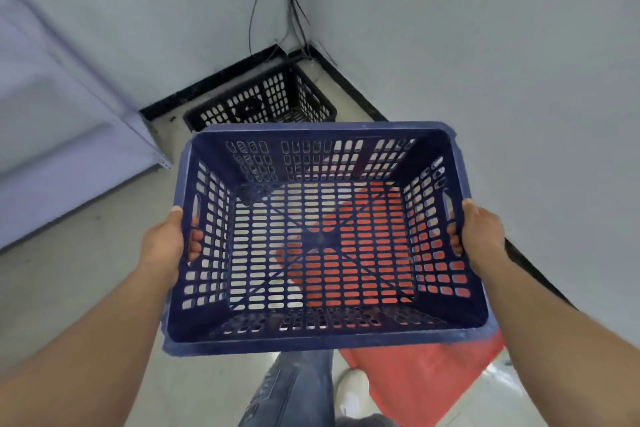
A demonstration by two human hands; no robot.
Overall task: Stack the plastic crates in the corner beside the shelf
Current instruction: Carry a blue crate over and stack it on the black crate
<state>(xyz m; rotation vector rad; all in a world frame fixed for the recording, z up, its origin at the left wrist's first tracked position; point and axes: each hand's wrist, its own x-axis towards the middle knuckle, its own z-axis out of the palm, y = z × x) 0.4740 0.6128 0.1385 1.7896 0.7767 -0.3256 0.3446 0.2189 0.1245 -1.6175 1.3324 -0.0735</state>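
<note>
The step in hand looks like the carry: a blue crate [322,239] is held in the air, open side up, between the camera and the corner; the left hand [166,243] grips its left wall with fingers hooked through the handle slot, and the right hand [481,236] grips the right wall the same way, both closed on the crate; a black crate [263,102] sits on the floor [86,288] in the corner, just beside the shelf [69,135]; the next move likely calls for bringing the blue crate over the black one, squaring the rims and lowering it in; the blue crate is perforated plastic, empty, with a slotted base through which a red crate [426,381] shows on the floor below
</note>
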